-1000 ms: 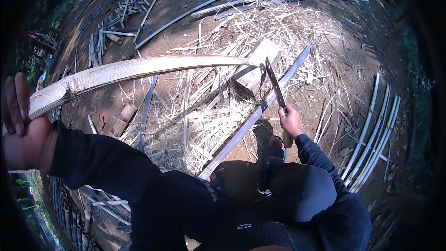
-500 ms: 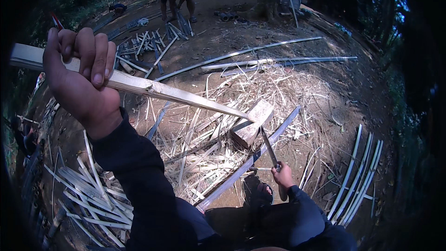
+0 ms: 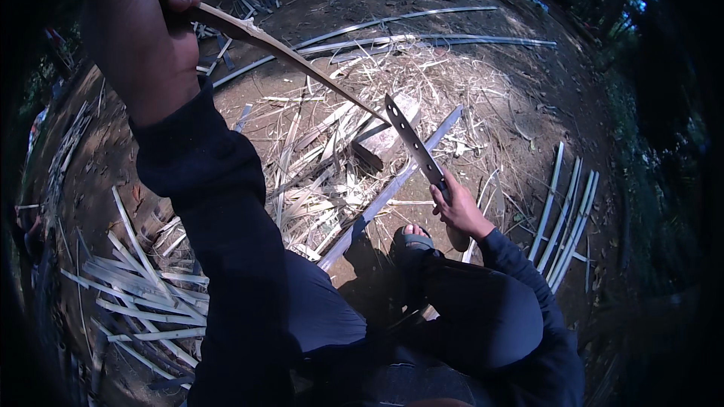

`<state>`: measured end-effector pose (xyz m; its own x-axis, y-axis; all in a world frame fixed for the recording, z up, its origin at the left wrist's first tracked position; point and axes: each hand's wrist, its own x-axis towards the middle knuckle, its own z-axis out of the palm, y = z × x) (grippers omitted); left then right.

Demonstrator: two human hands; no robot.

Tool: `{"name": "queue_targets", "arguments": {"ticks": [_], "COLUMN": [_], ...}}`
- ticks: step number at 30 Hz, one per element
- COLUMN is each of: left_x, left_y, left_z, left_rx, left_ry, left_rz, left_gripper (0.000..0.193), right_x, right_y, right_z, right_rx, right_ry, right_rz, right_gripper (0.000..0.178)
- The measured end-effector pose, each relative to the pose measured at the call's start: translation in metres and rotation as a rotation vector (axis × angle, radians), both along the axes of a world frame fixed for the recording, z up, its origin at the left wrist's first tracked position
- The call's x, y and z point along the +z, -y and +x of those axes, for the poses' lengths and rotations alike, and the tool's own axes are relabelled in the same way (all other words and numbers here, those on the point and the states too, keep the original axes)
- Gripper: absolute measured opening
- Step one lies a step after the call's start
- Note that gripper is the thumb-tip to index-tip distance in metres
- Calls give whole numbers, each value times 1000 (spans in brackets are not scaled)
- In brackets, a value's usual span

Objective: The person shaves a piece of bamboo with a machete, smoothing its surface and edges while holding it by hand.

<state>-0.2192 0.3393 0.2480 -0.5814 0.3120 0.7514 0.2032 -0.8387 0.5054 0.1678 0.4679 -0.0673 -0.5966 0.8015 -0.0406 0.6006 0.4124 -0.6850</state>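
Note:
My left hand (image 3: 154, 38), raised at the upper left, is closed around a bamboo strip (image 3: 305, 66). The strip slants down to the right, and its far tip meets or overlaps a wooden block (image 3: 386, 139) on the ground. Low on the right, my right hand (image 3: 461, 207) grips a large knife (image 3: 416, 145) by its handle. Several holes run along the blade, which points up and left, its tip beside the strip's far end. Whether blade and strip touch, I cannot tell. My left fingers are partly cut off by the picture's upper edge.
Shavings (image 3: 302, 181) surround the block. A long grey slat (image 3: 369, 215) lies between the block and my sandalled foot (image 3: 413, 245). Cut strips are piled at left (image 3: 151, 294), and several lie at right (image 3: 566, 218). Long poles (image 3: 362, 26) lie beyond; a person's legs show at the top.
The view has tipped downward. My right hand has brought the knife up from beside the block to the strip's tip. The strip has turned and now shows a narrower, darker side.

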Motion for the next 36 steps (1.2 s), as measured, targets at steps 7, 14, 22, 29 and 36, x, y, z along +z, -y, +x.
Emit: {"name": "queue_targets", "arguments": {"ticks": [7,14,22,29,36], "left_x": [11,5,-20,-21,-24], "left_y": [11,21,103,105,112], "left_z": [-5,41,54,82,85], "left_rx": [15,53,0,-110,-79], "left_ry": [20,-50,11,-62,8], "left_rz": [1,-48,-142,-186,-147], "left_gripper": [16,34,50,72,65], "right_x": [116,106,53,3,9], "right_y": [-25,-21,-29,-68,-59], "right_z": [-36,-84,-66,-51,-59], "right_rx": [217,250,381,276,297], "right_ry": [119,37,-20,-62,-104], "right_rz": [177,195,339,182,279], "right_gripper": [33,30,44,41,43]}}
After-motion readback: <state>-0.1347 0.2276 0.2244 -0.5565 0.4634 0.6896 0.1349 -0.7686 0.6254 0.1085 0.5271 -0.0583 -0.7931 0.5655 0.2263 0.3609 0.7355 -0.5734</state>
